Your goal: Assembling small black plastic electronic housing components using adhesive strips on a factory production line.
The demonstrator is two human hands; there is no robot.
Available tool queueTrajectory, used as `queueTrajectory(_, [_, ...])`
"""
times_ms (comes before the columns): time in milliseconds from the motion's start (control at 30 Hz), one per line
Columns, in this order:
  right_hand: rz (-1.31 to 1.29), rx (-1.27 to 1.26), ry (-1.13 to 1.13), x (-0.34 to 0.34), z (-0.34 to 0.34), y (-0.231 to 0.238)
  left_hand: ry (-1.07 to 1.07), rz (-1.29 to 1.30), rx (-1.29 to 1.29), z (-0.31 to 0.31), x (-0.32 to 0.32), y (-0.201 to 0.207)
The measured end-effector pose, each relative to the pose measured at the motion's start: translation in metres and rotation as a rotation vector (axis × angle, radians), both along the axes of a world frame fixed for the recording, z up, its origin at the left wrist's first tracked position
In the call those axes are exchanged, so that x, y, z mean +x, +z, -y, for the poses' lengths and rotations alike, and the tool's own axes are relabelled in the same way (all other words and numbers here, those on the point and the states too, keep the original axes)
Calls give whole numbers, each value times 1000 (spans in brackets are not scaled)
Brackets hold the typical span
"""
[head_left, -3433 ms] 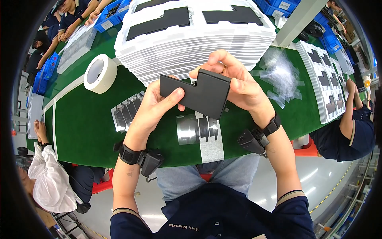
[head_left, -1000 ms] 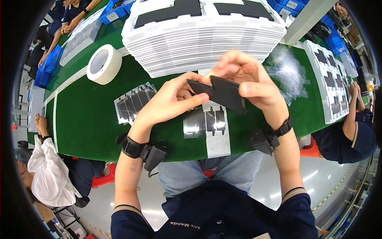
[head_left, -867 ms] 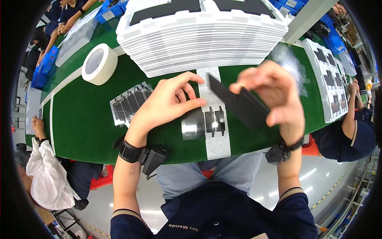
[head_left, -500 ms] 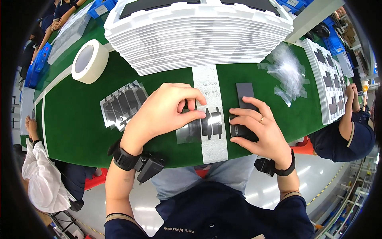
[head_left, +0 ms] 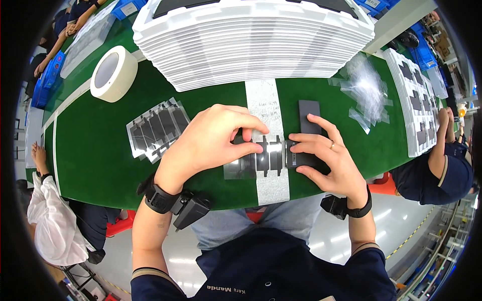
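Observation:
A clear film sheet with dark strips (head_left: 276, 159) lies partly across the white band on the green mat. My left hand (head_left: 213, 138) rests over its left part, with index finger and thumb apart and the thumb tip at one dark strip. The other left fingers are curled and partly hidden. My right hand (head_left: 331, 155) grips a flat black rectangular block (head_left: 303, 158), fingers on its far side and thumb near its near edge. The block's left edge reaches the white band, close beside the strips. A second dark grey block (head_left: 309, 116) lies just beyond it.
Another film sheet with dark strips (head_left: 158, 129) lies left, near a roll of white tape (head_left: 114, 73). A tall stack of white trays (head_left: 256, 55) stands at the back. Loose clear film pieces (head_left: 369, 93) and more trays (head_left: 411, 100) are right. Other people sit at both sides.
My right hand has shifted the black block slightly left and away from me, up to the strips. My left index finger has stretched a little to the right; its thumb stays on the film.

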State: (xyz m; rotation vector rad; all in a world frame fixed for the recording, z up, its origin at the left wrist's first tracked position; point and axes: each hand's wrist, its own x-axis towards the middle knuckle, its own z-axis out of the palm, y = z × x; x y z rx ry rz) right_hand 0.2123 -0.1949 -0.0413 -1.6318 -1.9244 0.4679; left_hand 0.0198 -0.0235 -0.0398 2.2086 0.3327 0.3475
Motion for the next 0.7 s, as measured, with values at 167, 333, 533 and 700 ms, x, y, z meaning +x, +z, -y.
queueTrajectory(167, [-41,0,34,-4,-9,-1,-12,-22,-13,0,1,1])
queueTrajectory(333, [-3,21,39,-4,-8,-1,-1,-5,6,1,0,0])
queueTrajectory(533, [-27,27,36,-4,-8,-3,15,-15,-12,1,0,-1])
queueTrajectory(700, [-3,35,37,-4,-6,-1,19,-36,-13,2,0,0])
